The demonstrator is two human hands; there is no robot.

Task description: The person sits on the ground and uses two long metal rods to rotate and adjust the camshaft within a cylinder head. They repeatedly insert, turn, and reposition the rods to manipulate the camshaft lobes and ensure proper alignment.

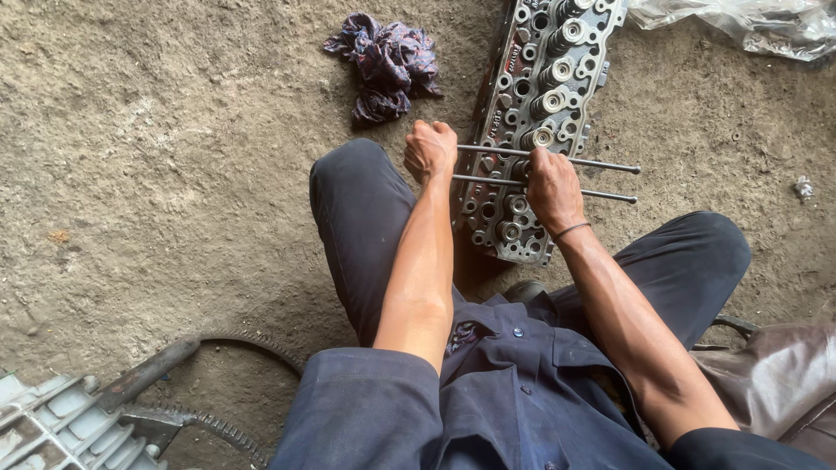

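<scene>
A long metal cylinder head (542, 96) with a row of valve springs lies on the dirt floor between my knees. Two thin steel rods (610, 165) lie crosswise over its near part. My left hand (429, 150) is closed around the rods' left ends at the head's left edge. My right hand (551, 187) grips both rods over the middle of the head, pressing down beside a valve spring (540, 137). The rods' free ends stick out to the right.
A crumpled dark patterned rag (387, 61) lies on the floor to the left of the head. Clear plastic sheeting (749, 22) is at the top right. A toothed ring gear (218, 426) and a grey metal casting (52, 426) sit at the bottom left, brown leather (775, 374) at the right.
</scene>
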